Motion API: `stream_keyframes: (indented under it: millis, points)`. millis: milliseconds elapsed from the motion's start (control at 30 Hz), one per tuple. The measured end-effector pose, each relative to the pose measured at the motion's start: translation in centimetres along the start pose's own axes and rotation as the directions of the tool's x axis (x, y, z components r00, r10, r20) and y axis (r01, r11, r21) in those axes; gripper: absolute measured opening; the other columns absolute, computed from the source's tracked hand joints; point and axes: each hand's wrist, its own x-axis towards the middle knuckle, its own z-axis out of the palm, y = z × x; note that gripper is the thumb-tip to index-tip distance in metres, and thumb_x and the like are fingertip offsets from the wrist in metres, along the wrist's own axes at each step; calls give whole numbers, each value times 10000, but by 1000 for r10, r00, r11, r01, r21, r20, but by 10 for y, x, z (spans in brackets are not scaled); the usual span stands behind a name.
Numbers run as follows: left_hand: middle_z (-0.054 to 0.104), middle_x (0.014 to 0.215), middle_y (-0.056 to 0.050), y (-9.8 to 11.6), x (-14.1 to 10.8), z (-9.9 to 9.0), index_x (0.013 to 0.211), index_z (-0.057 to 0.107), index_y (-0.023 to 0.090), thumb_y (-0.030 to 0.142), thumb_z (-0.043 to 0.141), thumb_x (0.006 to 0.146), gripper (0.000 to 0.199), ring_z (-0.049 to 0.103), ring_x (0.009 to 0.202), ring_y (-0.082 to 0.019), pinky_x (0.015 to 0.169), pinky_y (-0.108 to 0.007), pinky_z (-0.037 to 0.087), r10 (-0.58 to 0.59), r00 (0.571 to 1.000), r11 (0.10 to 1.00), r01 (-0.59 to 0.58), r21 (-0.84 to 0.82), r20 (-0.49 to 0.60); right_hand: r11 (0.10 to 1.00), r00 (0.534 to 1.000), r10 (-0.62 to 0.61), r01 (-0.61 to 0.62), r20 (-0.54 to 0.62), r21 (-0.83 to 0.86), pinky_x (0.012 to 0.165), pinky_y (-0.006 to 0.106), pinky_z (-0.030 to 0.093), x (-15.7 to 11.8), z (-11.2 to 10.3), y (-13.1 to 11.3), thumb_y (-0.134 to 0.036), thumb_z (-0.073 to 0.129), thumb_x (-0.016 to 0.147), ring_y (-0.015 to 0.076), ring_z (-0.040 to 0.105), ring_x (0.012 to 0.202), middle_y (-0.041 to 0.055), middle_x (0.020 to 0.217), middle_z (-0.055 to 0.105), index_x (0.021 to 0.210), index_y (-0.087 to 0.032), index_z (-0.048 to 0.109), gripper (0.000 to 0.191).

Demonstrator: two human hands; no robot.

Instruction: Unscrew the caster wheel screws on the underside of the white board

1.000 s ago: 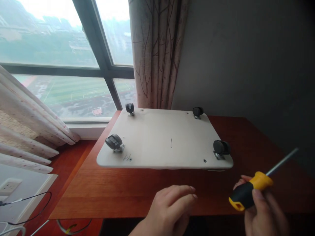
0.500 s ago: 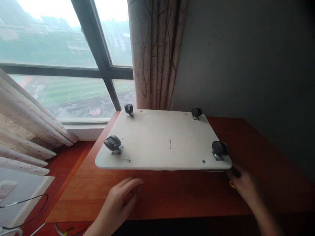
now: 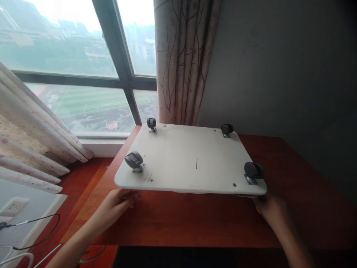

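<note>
A white board (image 3: 178,156) with rounded corners sits raised above the table, several black swivel casters (image 3: 134,160) pointing up from its corners. My left hand (image 3: 118,203) is just under the board's front left edge, fingers loosely bent and apart, nothing seen in them; whether it touches the board I cannot tell. At the front right corner, my right hand (image 3: 272,210) is closed around a small black-and-yellow object (image 3: 258,210). Most of that object is hidden by the hand and the board, so its kind does not show. What supports the board underneath is mostly hidden.
The reddish-brown wooden table (image 3: 195,219) stands against a grey wall (image 3: 279,74). Beyond its far left side are a window (image 3: 83,104) and patterned curtains (image 3: 184,67). Black and white cables (image 3: 36,221) hang by a wall socket (image 3: 15,208) at lower left.
My left hand has moved left and forward, from in front of the board to beneath its left front edge. My right hand has shifted slightly closer under the right corner. The view has turned slightly left.
</note>
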Motion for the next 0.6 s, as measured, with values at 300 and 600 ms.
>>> stream_keyframes:
  millis: [300,600]
  points:
    - [647,686,24,-8,25,-36,985,703,180,269,722,695,304,466,537,-114,502,-196,387,-70,966,982,23,-187,-250,994,996,-82,79,-35,-69,583,352,478,-2,10,1,-441,519,874,311,718,716,167,803,726,856,-162,704,335]
    - [773,879,-73,7,63,-40,1117,697,164,446,910,587,637,662,638,-180,572,-234,522,-156,939,883,-5,-469,-305,971,991,54,-82,125,226,672,366,525,7,-7,13,-532,484,837,311,736,825,132,891,751,896,-211,696,389]
